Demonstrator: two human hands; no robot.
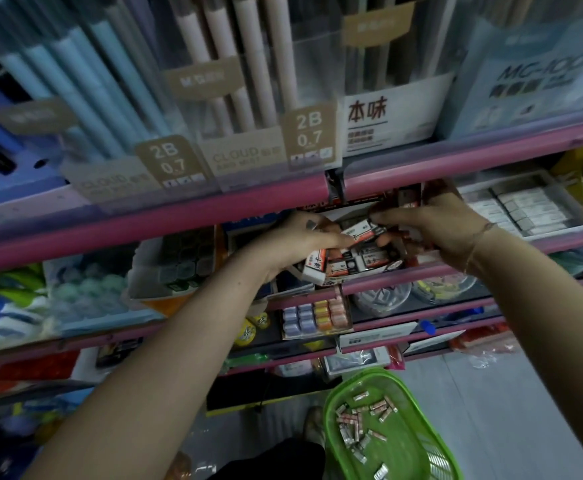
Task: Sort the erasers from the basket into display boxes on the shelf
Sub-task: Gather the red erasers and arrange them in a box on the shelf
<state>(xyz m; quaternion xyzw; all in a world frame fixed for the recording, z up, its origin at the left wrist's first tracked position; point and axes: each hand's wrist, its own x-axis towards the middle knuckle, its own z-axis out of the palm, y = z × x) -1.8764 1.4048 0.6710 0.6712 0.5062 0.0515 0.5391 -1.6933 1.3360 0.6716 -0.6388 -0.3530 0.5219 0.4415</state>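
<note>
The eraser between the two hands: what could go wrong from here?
1. The left hand grips several erasers; the white one at its lower edge hangs past the display box front and could drop.
2. The eraser is pinched by the right hand at one end only; it may slip.

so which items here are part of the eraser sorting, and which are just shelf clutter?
In the job:
left hand
right hand
eraser
display box
green basket

Not involved:
pencil boxes
pastel eraser tray
</note>
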